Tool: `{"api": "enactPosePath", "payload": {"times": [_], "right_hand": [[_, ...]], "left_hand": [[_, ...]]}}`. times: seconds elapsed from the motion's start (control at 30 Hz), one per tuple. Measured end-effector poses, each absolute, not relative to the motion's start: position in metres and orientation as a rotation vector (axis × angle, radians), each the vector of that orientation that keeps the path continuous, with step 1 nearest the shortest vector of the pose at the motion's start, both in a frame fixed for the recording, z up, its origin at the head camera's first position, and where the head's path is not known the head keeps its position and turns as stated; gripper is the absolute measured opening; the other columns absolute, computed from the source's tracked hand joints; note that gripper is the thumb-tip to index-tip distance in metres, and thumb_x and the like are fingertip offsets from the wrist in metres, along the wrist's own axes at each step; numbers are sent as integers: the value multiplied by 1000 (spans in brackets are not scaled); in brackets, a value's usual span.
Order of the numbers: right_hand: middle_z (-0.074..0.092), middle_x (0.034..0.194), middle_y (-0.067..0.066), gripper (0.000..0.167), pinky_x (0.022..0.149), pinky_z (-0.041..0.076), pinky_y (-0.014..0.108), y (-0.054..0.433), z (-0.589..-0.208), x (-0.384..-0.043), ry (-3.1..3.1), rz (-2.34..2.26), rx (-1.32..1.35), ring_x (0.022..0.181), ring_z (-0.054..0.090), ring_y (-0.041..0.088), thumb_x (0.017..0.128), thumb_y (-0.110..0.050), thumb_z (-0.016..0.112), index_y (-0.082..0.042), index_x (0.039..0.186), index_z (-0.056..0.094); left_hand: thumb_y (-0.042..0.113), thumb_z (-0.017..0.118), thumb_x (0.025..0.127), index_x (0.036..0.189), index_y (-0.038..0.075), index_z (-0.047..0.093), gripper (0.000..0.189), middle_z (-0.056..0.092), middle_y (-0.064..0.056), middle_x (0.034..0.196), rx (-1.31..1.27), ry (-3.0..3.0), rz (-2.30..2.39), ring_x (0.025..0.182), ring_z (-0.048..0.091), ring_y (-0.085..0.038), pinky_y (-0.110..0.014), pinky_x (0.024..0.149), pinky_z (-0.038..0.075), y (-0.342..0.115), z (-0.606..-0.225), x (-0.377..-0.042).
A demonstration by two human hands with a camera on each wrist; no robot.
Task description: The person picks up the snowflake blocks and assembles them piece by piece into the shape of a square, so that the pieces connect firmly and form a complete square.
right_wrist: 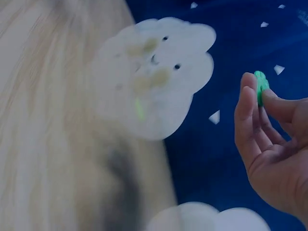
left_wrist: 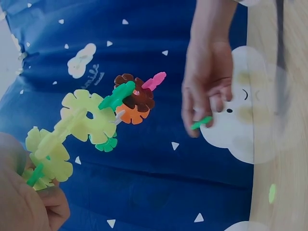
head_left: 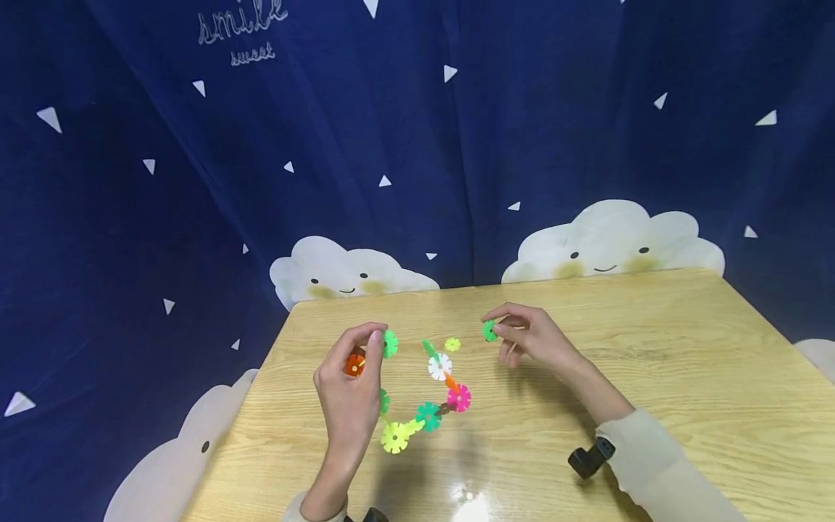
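Note:
My left hand pinches one end of a curved chain of interlocked snowflake discs, held up over the table. Along the chain I see a yellow disc, a teal disc, a pink disc and a white disc. An orange-red disc shows beside the left fingers, and the palm hides part of the chain. To the right, apart from the chain, my right hand holds a single green snowflake disc between thumb and fingertips.
A loose yellow-green disc lies on the wooden table between the hands, toward the back. Behind the table's far edge hangs a dark blue curtain printed with clouds and white triangles.

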State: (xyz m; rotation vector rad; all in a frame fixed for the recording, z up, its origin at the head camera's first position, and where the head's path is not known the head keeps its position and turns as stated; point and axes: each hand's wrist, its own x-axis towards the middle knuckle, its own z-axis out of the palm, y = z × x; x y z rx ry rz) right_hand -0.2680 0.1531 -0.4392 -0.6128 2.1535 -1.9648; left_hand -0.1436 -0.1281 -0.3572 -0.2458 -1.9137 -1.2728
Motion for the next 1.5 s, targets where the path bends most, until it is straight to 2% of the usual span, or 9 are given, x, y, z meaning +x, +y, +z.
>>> {"api": "enactPosePath", "payload": {"times": [0.17,0.27,0.43,0.57,0.77,1.07,1.3,1.5], "right_hand": [[74,91,15,36,54,60,37,142,-413,-253,2114,-2054,-739,62,69,26,100,-11,69,-1,134,61],[74,89,13,35,57,60,35,135,-397,-242,2078,-2112,-806,65,70,25,100,-8,69,1,132,61],[76,92,5,28,63,61,33,119,-375,-223,2032,-2216,-966,72,72,21,98,1,69,12,122,61],[77,95,2,20,72,61,32,104,-363,-210,2037,-2295,-1070,77,73,18,96,3,70,9,115,66],[75,97,2,16,81,59,27,87,-359,-199,2071,-2359,-1118,87,71,17,93,5,72,1,109,69],[72,100,7,16,92,58,32,79,-357,-192,2181,-2328,-1150,94,70,22,93,4,73,-5,106,70],[72,98,6,21,95,56,33,79,-357,-190,2245,-2308,-1242,95,69,20,90,11,73,-6,102,71],[72,97,4,25,92,57,30,79,-358,-190,2338,-2283,-1354,95,68,18,86,13,75,-7,101,72]], "left_hand": [[12,71,100,104,14,79,10,74,1,85,-247,-1928,-1287,63,54,-14,-18,52,44,-126,-359,-143],[12,71,100,103,15,79,10,73,2,84,-259,-1932,-1279,64,54,-14,-19,54,44,-124,-360,-142],[12,70,100,103,15,79,10,73,3,83,-284,-1924,-1281,66,55,-14,-20,57,46,-117,-360,-142],[12,70,100,103,15,79,10,72,3,82,-308,-1919,-1304,65,54,-14,-21,56,45,-112,-360,-142],[15,69,101,103,16,79,10,71,5,81,-338,-1929,-1327,65,55,-14,-22,57,46,-104,-359,-141],[16,70,101,104,17,78,9,72,6,82,-357,-1931,-1332,64,54,-13,-22,56,46,-100,-358,-140],[15,72,99,103,17,78,8,72,7,81,-353,-1945,-1330,61,52,-13,-22,53,44,-100,-359,-139],[15,72,98,102,18,79,8,71,7,79,-356,-1948,-1328,61,52,-13,-23,52,44,-100,-359,-139]]}}
